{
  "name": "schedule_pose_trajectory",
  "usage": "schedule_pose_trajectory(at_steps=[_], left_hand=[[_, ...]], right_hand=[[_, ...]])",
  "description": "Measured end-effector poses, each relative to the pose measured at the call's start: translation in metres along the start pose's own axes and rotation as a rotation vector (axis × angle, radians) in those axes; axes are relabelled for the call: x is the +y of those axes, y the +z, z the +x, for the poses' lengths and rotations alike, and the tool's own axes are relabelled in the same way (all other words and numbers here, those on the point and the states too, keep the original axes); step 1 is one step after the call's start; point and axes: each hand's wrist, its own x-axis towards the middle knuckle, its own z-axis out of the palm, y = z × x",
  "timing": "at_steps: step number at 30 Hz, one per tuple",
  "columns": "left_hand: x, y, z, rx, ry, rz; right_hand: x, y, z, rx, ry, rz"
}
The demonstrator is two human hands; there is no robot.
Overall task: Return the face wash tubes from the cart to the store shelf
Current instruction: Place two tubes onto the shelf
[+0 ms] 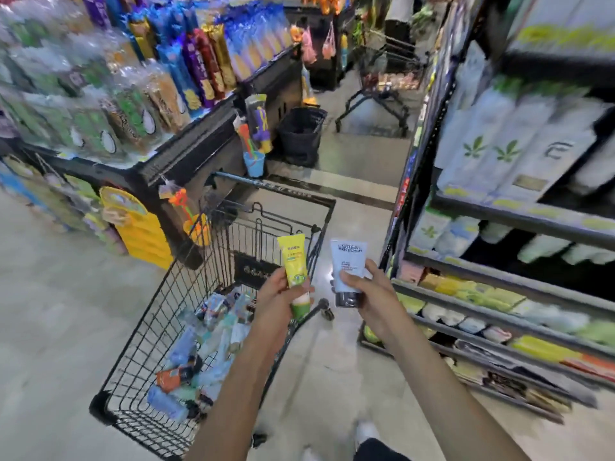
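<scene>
My left hand (pixel 278 299) grips a yellow face wash tube (pixel 294 264) with a green cap, held upright above the cart's right rim. My right hand (pixel 371 291) holds a pale blue tube (pixel 346 266) with a dark cap pointing down, just right of the cart. The black wire cart (pixel 159 314) stands in front of me, with several more tubes (pixel 203 347) lying in its bottom. The store shelf (pixel 506 214) with rows of tubes and boxes rises on the right, close to my right hand.
A display counter (pixel 186 151) stacked with snack packets stands to the left, with toys hanging at its corner. A black basket (pixel 301 134) and another cart (pixel 382 84) stand further down the aisle. Tiled floor (pixel 359 154) runs between the counter and the shelf.
</scene>
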Motion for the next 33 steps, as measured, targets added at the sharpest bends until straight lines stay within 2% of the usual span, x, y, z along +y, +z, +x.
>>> schedule_pose_trajectory(at_steps=[7, 16, 24, 33], left_hand=[[-0.028, 0.113, -0.03, -0.258, -0.032, 0.12], [-0.095, 0.277, -0.123, -0.508, -0.043, 0.195], [-0.138, 0.39, -0.211, -0.605, -0.056, 0.219], [-0.162, 0.495, -0.234, -0.669, 0.015, 0.292]], right_hand=[[-0.043, -0.104, -0.083, 0.234, -0.207, 0.063], [-0.079, -0.26, -0.212, 0.428, -0.318, 0.122], [-0.106, -0.377, -0.305, 0.484, -0.369, 0.101], [-0.145, -0.474, -0.337, 0.582, -0.448, 0.078]])
